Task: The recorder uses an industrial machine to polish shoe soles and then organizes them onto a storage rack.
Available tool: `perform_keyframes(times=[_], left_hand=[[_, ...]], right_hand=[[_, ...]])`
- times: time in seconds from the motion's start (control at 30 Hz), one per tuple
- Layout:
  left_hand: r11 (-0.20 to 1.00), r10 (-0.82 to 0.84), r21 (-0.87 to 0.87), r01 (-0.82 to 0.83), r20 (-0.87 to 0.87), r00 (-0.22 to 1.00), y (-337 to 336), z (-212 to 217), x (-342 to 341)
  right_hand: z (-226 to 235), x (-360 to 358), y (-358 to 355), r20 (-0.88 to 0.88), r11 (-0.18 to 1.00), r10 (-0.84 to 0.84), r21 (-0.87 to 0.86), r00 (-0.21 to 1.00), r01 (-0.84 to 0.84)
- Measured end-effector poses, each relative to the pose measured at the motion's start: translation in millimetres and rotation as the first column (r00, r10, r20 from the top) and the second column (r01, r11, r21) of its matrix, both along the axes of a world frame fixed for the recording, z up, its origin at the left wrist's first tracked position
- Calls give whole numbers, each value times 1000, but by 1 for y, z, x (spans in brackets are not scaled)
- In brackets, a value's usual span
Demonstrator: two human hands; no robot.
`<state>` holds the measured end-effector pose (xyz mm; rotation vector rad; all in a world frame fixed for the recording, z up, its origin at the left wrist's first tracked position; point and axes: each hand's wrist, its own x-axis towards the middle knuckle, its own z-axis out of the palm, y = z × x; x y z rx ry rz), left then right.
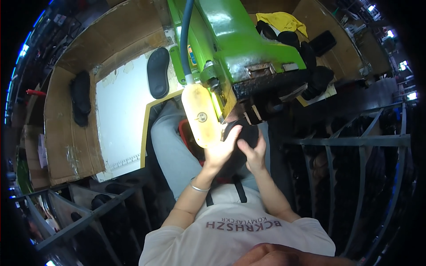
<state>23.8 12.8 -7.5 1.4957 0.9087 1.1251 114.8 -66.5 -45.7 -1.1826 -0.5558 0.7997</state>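
Both my hands are closed on a black shoe piece (249, 134), held under the front end of a green machine (230, 35). My left hand (220, 150) grips its left side with the thumb stretched along it. My right hand (256, 153) holds its right side, thumb laid toward the middle. The machine's dark head and my fingers hide part of the piece, so its full shape cannot be made out. Right by my left hand is an oblong yellow lamp housing (198, 116), which glows beside the machine's working end.
A black shoe sole (158, 73) lies on the white tabletop (120, 115) at left. More dark soles (80, 98) rest by the cardboard wall (66, 133). Black pieces (317, 80) and a yellow cloth (284, 22) lie at far right. Metal racks (355, 141) flank me.
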Motion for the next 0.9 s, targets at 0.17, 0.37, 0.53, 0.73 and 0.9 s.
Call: perform_keyframes(times=[0.17,0.37,0.53,0.73,0.9], left_hand=[[990,132,51,-132,16,991,-3,-9,10],[986,116,-144,-88,196,974,-16,-19,-3],[987,94,-150,-63,210,973,-11,-15,-13],[989,0,-147,31,209,978,-7,-31,-13],[999,22,-37,-17,118,993,2,-52,2]], right_hand=[[-17,-12,-82,-403,876,356,-170,843,-451],[12,34,-102,-213,981,47,-176,976,-85],[39,73,-69,-63,983,20,-179,998,-31],[23,86,-70,-175,964,164,-182,971,-196],[0,46,-86,-333,986,118,-70,936,-149]])
